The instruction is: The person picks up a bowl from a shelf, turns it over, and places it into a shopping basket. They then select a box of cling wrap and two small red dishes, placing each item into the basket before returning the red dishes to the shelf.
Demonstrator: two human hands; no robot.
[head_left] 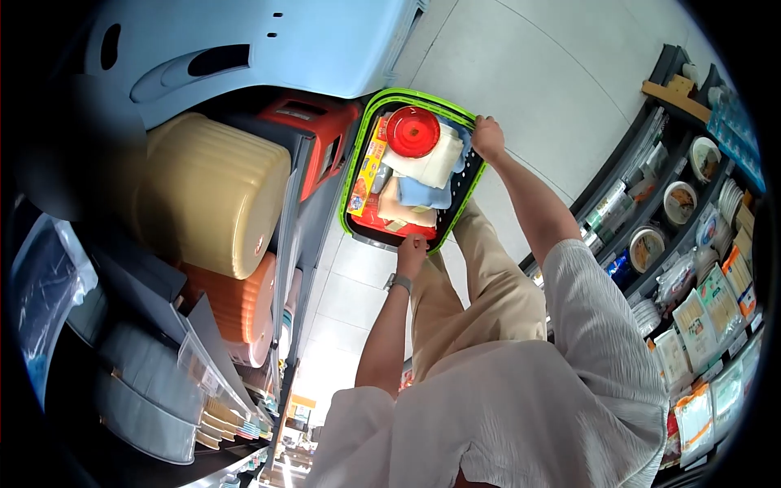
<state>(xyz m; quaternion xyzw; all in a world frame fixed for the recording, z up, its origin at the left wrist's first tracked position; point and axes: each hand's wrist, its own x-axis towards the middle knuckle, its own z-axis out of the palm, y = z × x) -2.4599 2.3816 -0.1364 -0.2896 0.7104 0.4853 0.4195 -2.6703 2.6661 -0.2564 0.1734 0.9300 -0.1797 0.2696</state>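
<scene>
A: See the green-rimmed basket (353,154)? Where is it, would you say?

B: Right in front of the person, just beyond the beige trousers (480,301), with pale floor tiles (508,65) showing past it.

A: And the hands?

B: The right hand (489,138) is closed round the basket's rim, at its far right corner. The left hand (413,248) is at the basket's near edge, fingers curled. Whether they are clamped on the rim, I can't tell from here. There's a watch (399,282) on that wrist.

A: It's well loaded, isn't it?

B: It is. A red round thing (413,132) sits at the basket's far end, partly over a cream folded piece (435,165). Along the basket's left wall stands a yellow-and-red box (368,175). Nearer the middle I see a blue folded piece (425,194), with a peach folded piece (399,203) beside it, and something red (382,221) lies along the near end.

A: What's on the shelves?

B: Left of the basket there's a big tan tub (220,195), an orange tub (236,301) nearer the person, and a red bin (313,138) just beside the basket's rim. Well off to the basket's right, another shelf carries packets (695,321) and round containers (680,202).
</scene>
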